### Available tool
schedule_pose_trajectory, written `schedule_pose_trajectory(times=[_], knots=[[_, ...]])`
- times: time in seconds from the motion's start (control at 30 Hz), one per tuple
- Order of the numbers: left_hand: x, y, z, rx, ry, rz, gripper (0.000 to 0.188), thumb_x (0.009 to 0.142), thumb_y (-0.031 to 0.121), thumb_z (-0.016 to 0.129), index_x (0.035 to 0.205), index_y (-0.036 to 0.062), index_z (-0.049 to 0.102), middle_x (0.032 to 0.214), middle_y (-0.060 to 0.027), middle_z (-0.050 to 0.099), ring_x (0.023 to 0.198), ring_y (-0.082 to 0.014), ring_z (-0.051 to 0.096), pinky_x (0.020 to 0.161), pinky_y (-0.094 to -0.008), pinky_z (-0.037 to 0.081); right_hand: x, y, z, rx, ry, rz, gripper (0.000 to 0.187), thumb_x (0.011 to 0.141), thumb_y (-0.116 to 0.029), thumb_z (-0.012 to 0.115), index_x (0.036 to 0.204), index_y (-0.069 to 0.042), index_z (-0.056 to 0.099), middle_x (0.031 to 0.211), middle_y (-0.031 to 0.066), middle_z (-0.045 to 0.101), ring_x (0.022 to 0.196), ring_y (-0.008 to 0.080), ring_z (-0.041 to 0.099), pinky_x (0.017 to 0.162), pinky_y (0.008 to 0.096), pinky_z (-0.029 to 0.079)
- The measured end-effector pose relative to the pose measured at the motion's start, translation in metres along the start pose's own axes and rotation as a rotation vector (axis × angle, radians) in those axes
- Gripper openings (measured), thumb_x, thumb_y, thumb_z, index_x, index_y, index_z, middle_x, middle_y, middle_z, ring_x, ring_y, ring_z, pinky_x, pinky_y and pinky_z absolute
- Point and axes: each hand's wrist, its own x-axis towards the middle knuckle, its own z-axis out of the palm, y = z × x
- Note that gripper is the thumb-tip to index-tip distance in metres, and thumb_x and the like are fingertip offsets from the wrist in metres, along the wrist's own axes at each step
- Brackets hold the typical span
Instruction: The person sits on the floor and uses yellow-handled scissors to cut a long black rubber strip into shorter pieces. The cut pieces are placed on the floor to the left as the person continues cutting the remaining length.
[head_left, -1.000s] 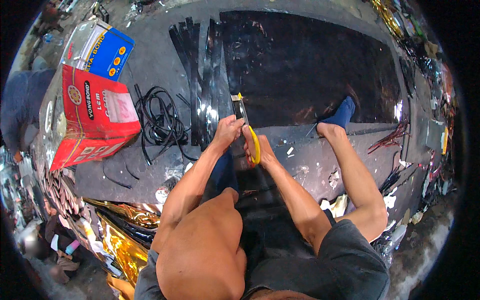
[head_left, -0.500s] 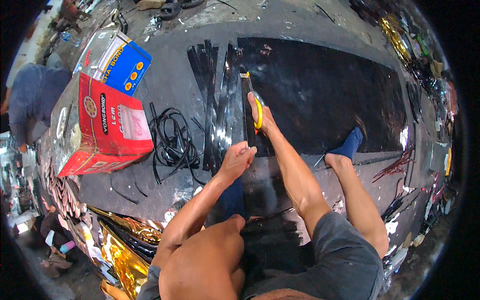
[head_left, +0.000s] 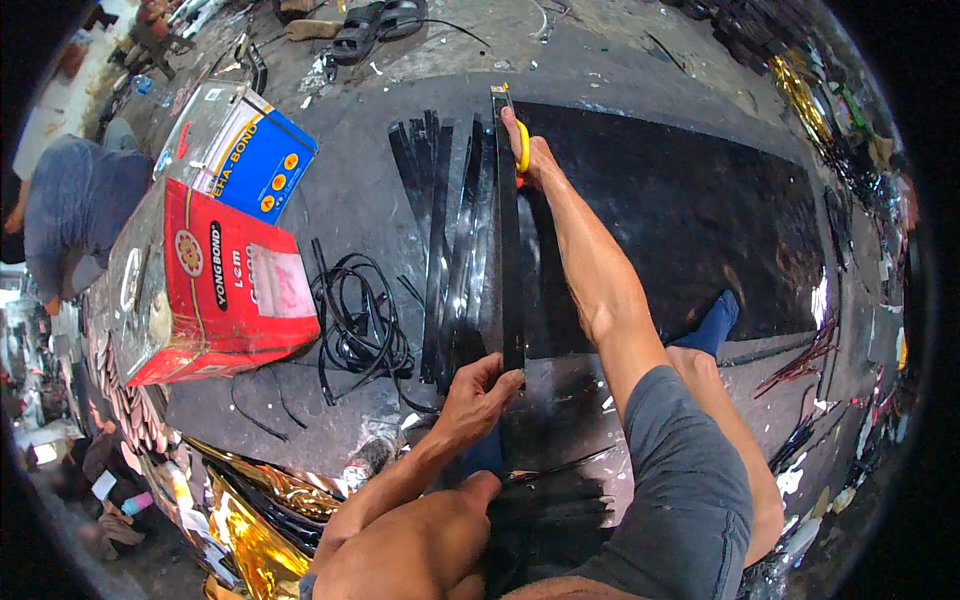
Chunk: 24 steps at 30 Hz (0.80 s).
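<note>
My right hand (head_left: 536, 155) reaches to the far edge of a large black sheet (head_left: 680, 220). It is closed round a yellow-handled tool (head_left: 523, 150) with a small metal tip at its far end; the exact kind of tool cannot be made out. A narrow black strip (head_left: 511, 270) runs along the sheet's left side, from the tool down to my left hand (head_left: 478, 402). At the near end of this strip, my left thumb and fingers are pinched together on it. Loose black strips (head_left: 445, 240) lie just left of it.
A red box (head_left: 240, 285) and a blue-and-white box (head_left: 260, 160) stand at left, beside a tangle of black cord (head_left: 360, 320). A blue-socked foot (head_left: 717, 318) rests on the sheet. Gold foil (head_left: 250, 515) lies near left; another person (head_left: 80, 210) sits far left.
My right hand with the tool has moved away from me, toward the far edge. My left hand has come nearer, so a longer strip stretches between them. The whole view has shifted slightly.
</note>
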Motion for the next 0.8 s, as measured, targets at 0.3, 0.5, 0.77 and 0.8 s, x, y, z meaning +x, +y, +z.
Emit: schedule_pose_trajectory(times=[0.3, 0.5, 0.77, 0.8], knots=[[-0.002, -0.026, -0.022, 0.045, 0.039, -0.069, 0.028, 0.095, 0.02, 0.056, 0.071, 0.0096, 0.046, 0.06, 0.0012, 0.049, 0.049, -0.0069, 0.045, 0.044, -0.0225, 0.034, -0.013, -0.02, -0.004, 0.135, -0.123, 0.008, 0.079, 0.069, -0.087, 0.048, 0.061, -0.008, 0.044, 0.053, 0.0048, 0.043, 0.042, 0.0155, 0.048, 0.041, 0.0319, 0.044], [0.005, -0.038, -0.05, 0.206, 0.234, -0.199, 0.029, 0.094, 0.027, 0.055, 0.075, 0.0056, 0.051, 0.057, -0.0015, 0.049, 0.05, -0.0115, 0.048, 0.047, -0.0283, 0.039, -0.02, -0.031, -0.009, 0.15, -0.122, -0.041, 0.085, 0.065, -0.089, 0.049, 0.069, -0.004, 0.051, 0.054, 0.0046, 0.043, 0.041, 0.016, 0.048, 0.041, 0.0317, 0.045], [0.043, -0.056, -0.049, 0.915, 0.455, 0.411, 0.047, 0.082, 0.024, 0.07, 0.115, -0.0053, 0.055, 0.101, -0.0181, 0.062, 0.089, -0.0261, 0.062, 0.08, -0.0354, 0.048, -0.094, 0.016, -0.044, 0.264, -0.22, -0.016, 0.078, 0.079, -0.082, 0.036, 0.068, -0.006, 0.048, 0.051, 0.0051, 0.046, 0.038, 0.0175, 0.048, 0.037, 0.0338, 0.044], [0.062, -0.079, -0.05, 0.646, 0.331, 0.304, 0.05, 0.081, 0.022, 0.07, 0.12, -0.0053, 0.052, 0.107, -0.0193, 0.061, 0.093, -0.0275, 0.062, 0.082, -0.0356, 0.048, -0.11, 0.03, -0.043, 0.273, -0.223, -0.031, 0.079, 0.08, -0.082, 0.034, 0.067, -0.006, 0.048, 0.05, 0.0053, 0.046, 0.037, 0.0178, 0.048, 0.037, 0.0332, 0.043]])
